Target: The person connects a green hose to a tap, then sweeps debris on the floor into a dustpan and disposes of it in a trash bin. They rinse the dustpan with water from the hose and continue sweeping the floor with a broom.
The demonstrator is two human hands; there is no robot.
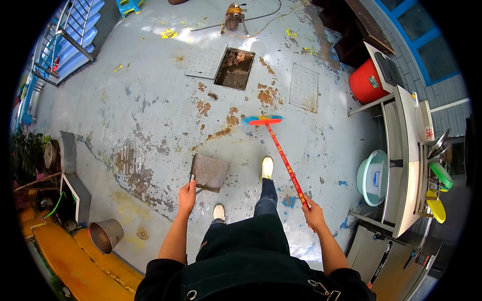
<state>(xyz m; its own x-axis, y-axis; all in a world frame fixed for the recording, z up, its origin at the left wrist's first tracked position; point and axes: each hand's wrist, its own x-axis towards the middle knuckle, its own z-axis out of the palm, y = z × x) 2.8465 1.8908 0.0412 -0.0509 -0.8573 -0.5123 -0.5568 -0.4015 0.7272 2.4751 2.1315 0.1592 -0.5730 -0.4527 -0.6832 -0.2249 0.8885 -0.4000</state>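
Observation:
My left hand [187,196] grips the handle of a grey metal dustpan [212,171], whose pan hangs in front of my feet. In my right hand [313,215] is the red stick of a broom [285,161]. The red broom head [265,121] with blue and yellow bristles rests on the floor ahead, beside brown debris [232,117]. Beyond it lies an open rectangular floor pit [235,69], and its likely cover plate [207,59] lies along the pit's left edge. More brown debris [267,95] is scattered between the pit and the broom.
Another floor cover [304,87] lies right of the pit. A machine on legs [233,19] with cables stands beyond. At right are a red bucket [365,83], a steel table [410,169] and a light-blue basin [371,177]. A metal bucket [106,236] stands left, near an orange ledge [71,259].

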